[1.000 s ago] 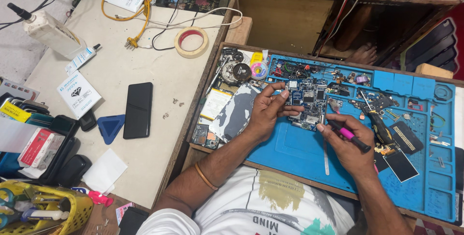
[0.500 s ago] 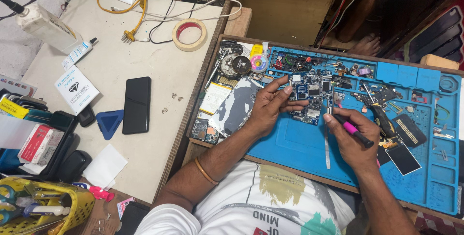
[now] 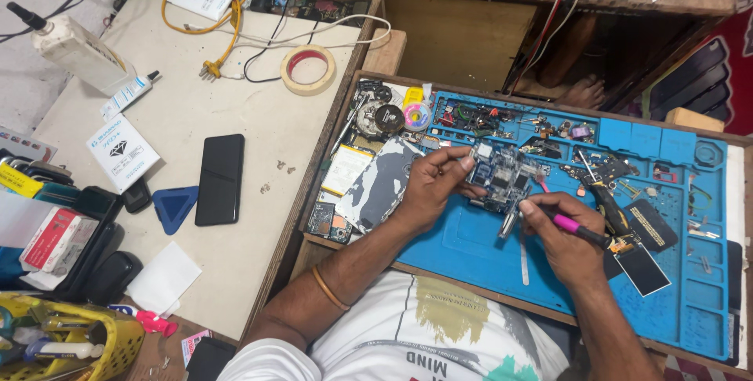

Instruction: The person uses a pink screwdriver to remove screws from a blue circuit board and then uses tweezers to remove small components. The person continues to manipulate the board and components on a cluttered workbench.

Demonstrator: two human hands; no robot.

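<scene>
A small blue circuit board lies on the blue work mat. My left hand rests at the board's left side, with its fingers pinched on the board's top left corner. My right hand grips a pink-handled screwdriver whose tip points at the board's lower right part. A grey phone back cover lies just left of my left hand. A bangle sits on my left forearm.
The mat's upper compartments hold several small parts, screws and tools. To the left on the white table lie a black phone, a blue triangular pick, a tape roll, a yellow cable and a bottle.
The view has shifted slightly. Both hands stay at the circuit board, with the screwdriver tip still against it.
</scene>
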